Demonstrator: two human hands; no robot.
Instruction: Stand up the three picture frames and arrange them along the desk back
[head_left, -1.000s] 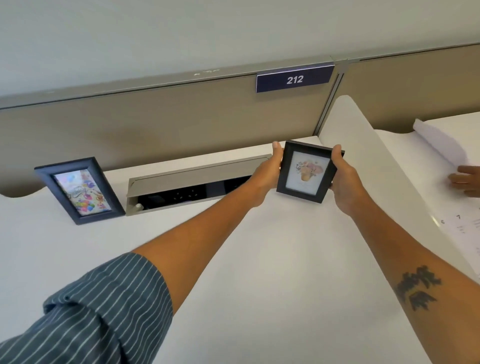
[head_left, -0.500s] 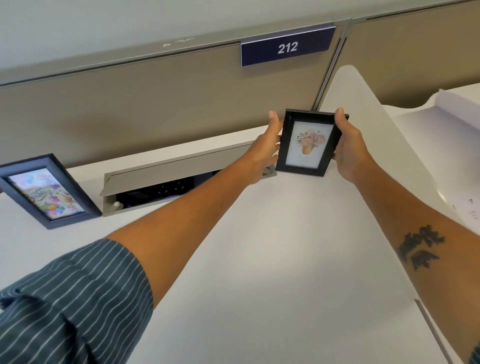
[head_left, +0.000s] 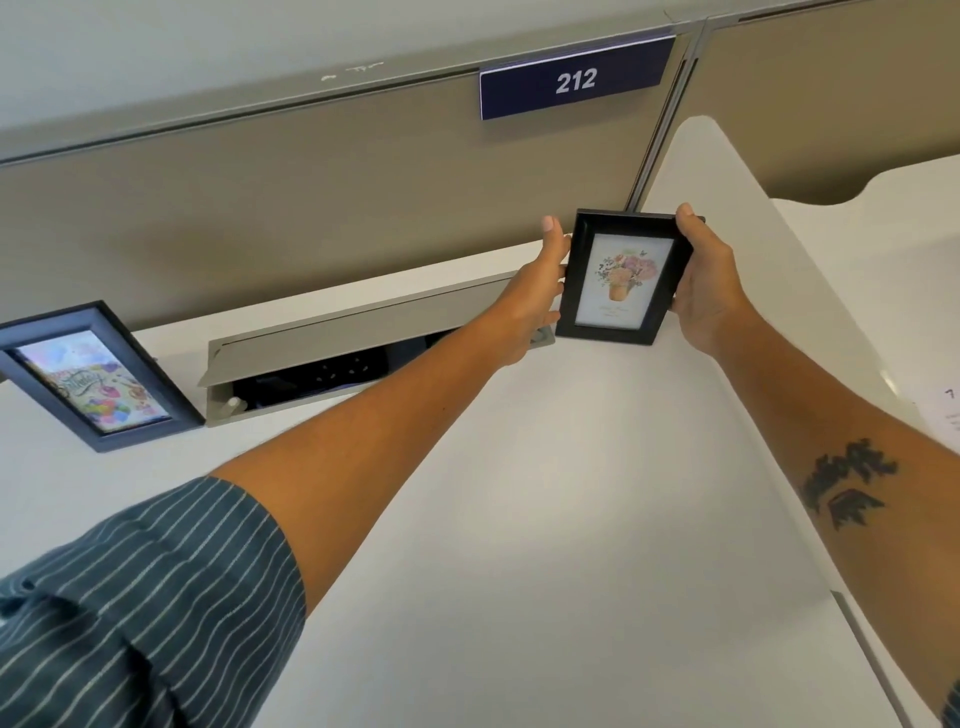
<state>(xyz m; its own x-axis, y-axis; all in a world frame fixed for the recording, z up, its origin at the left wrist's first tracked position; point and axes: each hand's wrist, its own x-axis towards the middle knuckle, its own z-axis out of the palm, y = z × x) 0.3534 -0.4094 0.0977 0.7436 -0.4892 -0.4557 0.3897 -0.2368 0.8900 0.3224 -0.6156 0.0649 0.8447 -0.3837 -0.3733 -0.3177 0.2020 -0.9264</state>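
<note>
A small black picture frame (head_left: 623, 278) with a flower-pot print stands upright near the back right of the white desk (head_left: 545, 519). My left hand (head_left: 535, 296) holds its left edge and my right hand (head_left: 709, 291) grips its right edge and top corner. Whether its bottom edge touches the desk I cannot tell. A dark blue frame (head_left: 91, 376) with a colourful print stands at the far left, leaning back towards the partition. No third frame is in view.
An open grey cable tray (head_left: 337, 343) with sockets runs along the desk back between the two frames. Behind is a beige partition (head_left: 260, 218) with a "212" sign (head_left: 575, 80). A white divider (head_left: 727, 218) bounds the right side, papers (head_left: 943, 410) beyond it.
Both hands have carried the black frame farther back towards the partition and turned it more upright. The other person's hand seen earlier at the right is out of view.
</note>
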